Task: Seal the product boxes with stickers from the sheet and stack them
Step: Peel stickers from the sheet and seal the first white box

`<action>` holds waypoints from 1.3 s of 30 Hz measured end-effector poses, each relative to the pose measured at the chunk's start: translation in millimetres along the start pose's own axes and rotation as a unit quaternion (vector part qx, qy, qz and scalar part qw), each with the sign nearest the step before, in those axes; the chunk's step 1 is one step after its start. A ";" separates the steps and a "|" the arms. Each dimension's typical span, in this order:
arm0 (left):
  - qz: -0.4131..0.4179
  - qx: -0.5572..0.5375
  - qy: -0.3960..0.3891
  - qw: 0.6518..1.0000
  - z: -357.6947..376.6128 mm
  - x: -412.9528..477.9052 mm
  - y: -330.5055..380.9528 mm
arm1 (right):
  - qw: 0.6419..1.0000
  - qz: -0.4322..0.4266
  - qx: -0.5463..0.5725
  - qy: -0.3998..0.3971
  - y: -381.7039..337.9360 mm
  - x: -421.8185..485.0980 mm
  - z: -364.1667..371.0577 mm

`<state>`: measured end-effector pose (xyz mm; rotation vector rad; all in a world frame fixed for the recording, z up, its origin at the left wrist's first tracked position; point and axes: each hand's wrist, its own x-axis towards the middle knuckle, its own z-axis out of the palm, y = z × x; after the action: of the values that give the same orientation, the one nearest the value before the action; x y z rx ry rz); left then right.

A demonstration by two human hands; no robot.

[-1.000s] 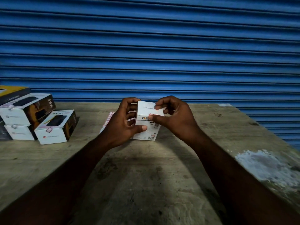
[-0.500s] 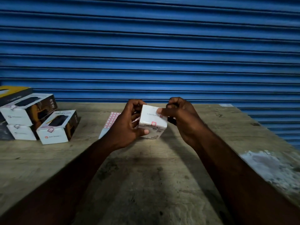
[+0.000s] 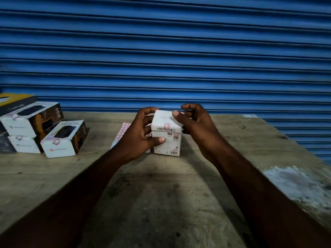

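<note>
White box [image 3: 166, 136] gripped in curled left hand [image 3: 138, 136], top corner pinched by right hand [image 3: 196, 126]; stack [image 3: 32, 122] off at nine o'clock, nearer the left.

You are working in dim, bluish light: the wooden table [image 3: 238, 158] is softly lit at its far edge, while a broad shadow darkens it between your forearms, which sink almost to black at its near edge. The white box [image 3: 165, 135] gripped by your left hand [image 3: 138, 136] and right hand [image 3: 197, 126] is brightest, but its print is blurred. The blue shutter [image 3: 161, 51] slats bow slightly towards the frame's top corners.
</note>
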<state>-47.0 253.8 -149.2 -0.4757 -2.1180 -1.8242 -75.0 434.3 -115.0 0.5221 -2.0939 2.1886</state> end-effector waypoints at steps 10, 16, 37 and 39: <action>-0.032 -0.011 0.056 0.998 -2.7 2.4 9.9 | 0.980 -0.099 -0.174 -0.020 11.4 -2.0 3.8; 0.077 0.271 0.160 0.946 2.7 1.8 7.5 | 0.975 -0.116 -0.184 -0.051 11.5 -4.6 3.7; 0.010 0.028 0.075 0.997 7.4 1.5 12.5 | 0.938 -0.199 -0.280 -0.041 16.8 -2.2 2.1; 0.010 0.030 0.072 0.997 7.6 3.3 10.5 | 0.945 -0.196 -0.258 -0.048 17.7 -4.1 3.1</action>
<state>-45.5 262.9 -139.5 -0.3396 -2.0574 -1.7242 -75.5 430.8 -133.1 0.9014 -2.2447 1.3585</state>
